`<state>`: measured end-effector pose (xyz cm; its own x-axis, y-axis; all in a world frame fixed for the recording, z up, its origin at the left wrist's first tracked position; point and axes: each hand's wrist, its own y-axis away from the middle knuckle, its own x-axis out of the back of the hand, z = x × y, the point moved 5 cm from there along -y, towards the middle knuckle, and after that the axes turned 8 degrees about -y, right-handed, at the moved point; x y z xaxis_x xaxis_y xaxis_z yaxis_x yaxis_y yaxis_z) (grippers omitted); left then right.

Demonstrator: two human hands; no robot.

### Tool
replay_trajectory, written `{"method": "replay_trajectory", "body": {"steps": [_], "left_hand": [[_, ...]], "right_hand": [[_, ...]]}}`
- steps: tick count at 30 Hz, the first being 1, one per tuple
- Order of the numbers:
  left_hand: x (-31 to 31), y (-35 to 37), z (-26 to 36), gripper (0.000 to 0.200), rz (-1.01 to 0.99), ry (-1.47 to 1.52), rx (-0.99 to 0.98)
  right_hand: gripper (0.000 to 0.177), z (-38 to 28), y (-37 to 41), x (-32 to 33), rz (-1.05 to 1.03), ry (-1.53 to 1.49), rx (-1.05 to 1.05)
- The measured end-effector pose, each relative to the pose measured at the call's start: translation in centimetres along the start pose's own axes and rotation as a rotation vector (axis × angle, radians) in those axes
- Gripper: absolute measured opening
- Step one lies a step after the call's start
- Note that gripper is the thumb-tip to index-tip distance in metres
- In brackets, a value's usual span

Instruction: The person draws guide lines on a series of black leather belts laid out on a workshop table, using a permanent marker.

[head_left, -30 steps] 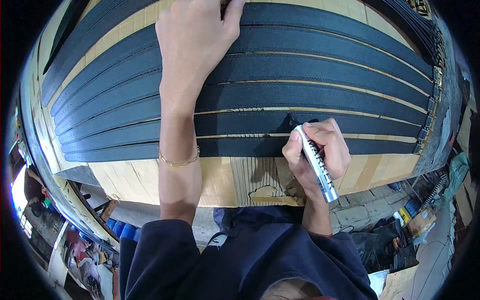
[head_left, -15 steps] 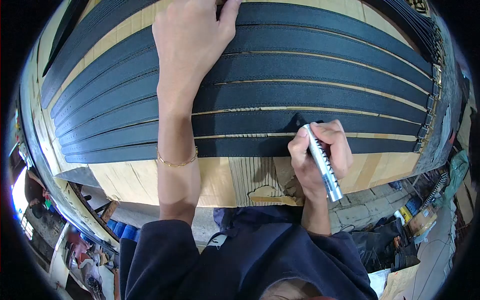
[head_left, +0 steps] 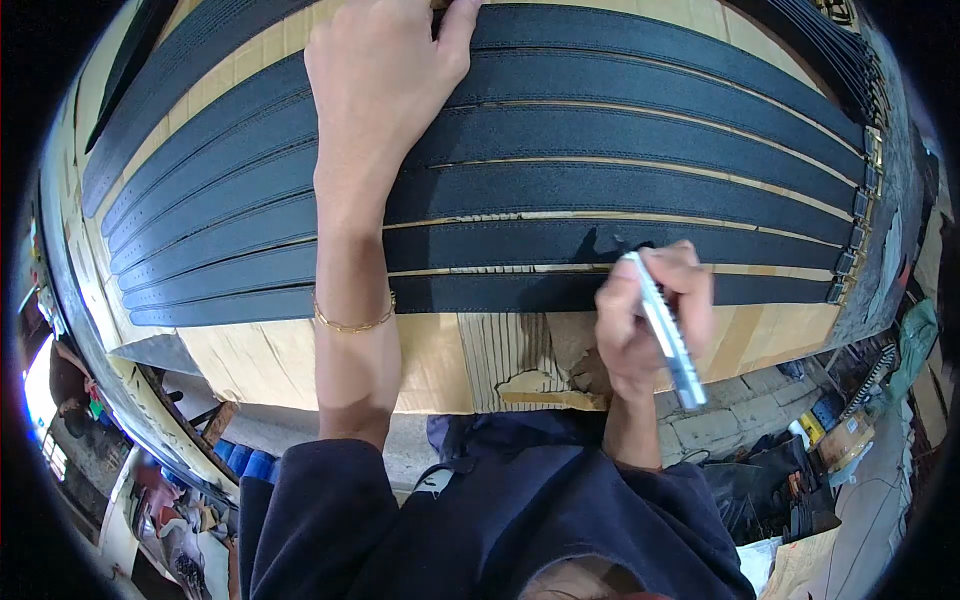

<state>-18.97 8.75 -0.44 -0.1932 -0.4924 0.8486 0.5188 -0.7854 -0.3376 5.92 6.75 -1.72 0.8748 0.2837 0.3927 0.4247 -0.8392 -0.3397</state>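
Several black leather belts [head_left: 600,130] lie side by side, with stitched edges and metal buckles [head_left: 860,205] at the right end. My right hand [head_left: 650,320] is closed around a silver marker pen [head_left: 665,335], somewhat blurred, its dark tip pointing up and away over the lower belts. Reaching across to the top edge of view, my left hand [head_left: 385,60] rests over the upper belts, its thumb out to the right. The other left fingers are hidden or cut off by the frame. A thin gold bracelet [head_left: 355,328] circles the left wrist.
Beneath the belts lies a cardboard sheet [head_left: 250,365], torn near its front edge. More black belts with buckles are bunched at the top right [head_left: 815,50]. On the floor at the lower right are a dark bag [head_left: 745,500] and a cardboard box [head_left: 845,440].
My right hand has shifted slightly right with the marker pen, whose tip has moved right along the lower belts. The left hand stays in place.
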Motion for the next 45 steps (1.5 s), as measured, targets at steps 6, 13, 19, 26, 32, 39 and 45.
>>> {"method": "replay_trajectory", "body": {"steps": [6,13,19,26,32,39,45], "left_hand": [[-0.2,-0.1,-0.8,0.012,-0.029,0.03,0.03],[-0.4,-0.1,-1.3,0.011,-0.032,0.065,0.034],[0.0,-0.3,-1.0,0.011,-0.042,0.057,0.003],[-0.1,-0.2,-1.0,0.011,-0.031,0.064,-0.006],[-0.3,-0.2,-1.0,0.01,-0.014,0.094,0.003],[0.3,-0.1,-0.2,0.011,-0.008,0.024,-0.003],[0.1,-0.4,-0.6,0.012,-0.064,0.044,0.036]], "right_hand": [[0.019,1.8,0.6,1.6,0.499,-0.648,-0.25],[0.021,1.2,0.0,1.0,0.452,-0.545,-0.248],[0.018,0.5,0.4,-0.8,0.151,-0.259,-0.071],[0.017,0.0,0.1,-1.3,0.03,-0.075,-0.014],[0.018,-0.5,-0.3,-1.9,-0.002,0.011,-0.003],[0.019,-0.5,-0.3,-1.9,-0.014,-0.01,0.009],[0.017,0.7,0.2,-0.9,0.16,-0.253,-0.055]]}}
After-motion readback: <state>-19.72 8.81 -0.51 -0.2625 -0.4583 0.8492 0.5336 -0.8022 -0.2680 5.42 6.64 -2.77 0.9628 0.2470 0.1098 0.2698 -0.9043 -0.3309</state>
